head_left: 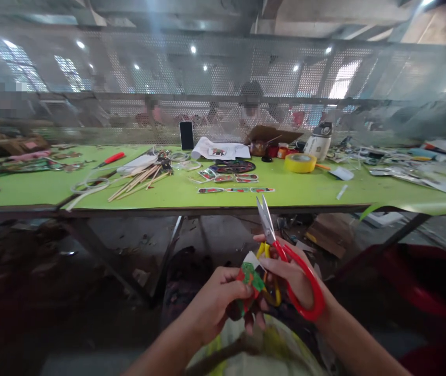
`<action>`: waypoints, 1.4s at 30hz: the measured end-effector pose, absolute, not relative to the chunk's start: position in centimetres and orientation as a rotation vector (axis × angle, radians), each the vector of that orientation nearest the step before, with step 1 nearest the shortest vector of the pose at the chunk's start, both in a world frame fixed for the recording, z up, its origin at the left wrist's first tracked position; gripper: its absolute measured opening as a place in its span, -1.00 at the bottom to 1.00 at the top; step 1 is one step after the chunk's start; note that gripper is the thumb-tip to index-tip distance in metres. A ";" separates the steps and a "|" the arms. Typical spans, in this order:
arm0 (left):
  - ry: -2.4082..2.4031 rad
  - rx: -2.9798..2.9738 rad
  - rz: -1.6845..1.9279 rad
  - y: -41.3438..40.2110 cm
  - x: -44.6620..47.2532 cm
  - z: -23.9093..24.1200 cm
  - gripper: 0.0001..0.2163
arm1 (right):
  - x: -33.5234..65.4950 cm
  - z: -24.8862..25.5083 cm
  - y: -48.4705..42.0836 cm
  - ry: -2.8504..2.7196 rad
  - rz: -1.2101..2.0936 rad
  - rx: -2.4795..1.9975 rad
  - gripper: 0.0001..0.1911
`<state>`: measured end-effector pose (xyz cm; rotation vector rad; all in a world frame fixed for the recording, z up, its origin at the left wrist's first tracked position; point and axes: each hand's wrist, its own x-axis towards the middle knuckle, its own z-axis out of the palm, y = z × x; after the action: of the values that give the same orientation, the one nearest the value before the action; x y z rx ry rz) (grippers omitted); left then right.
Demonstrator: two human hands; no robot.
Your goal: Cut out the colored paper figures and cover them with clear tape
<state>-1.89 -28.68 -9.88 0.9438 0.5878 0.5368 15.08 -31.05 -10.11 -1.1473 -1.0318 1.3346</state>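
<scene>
My right hand (pixel 291 279) grips red-and-yellow-handled scissors (pixel 281 250), blades pointing up and slightly parted, below the green table's front edge. My left hand (pixel 217 297) pinches a small printed paper cutout (pixel 251 275), green and red with a white edge, right beside the scissor handles. Both hands are over my lap, in front of the table.
The green table (pixel 176 196) carries cut paper strips (pixel 235 189), bamboo sticks (pixel 137 183), a yellow tape roll (pixel 300 162), a red-handled tool (pixel 111 159), a dark phone (pixel 186 135), a white bottle (pixel 320 140) and papers. A mesh screen stands behind; people sit beyond it. Debris lies under the table.
</scene>
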 end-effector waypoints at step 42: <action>0.823 0.977 0.805 -27.6 -1.9 -8.5 -0.78 | 14.1 -15.0 -35.4 -1.252 1.204 -1.255 -0.19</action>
<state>-1.90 -27.61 -8.53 0.9766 0.8231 0.8053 14.07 -35.40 -15.03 -1.2549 -1.2523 1.2042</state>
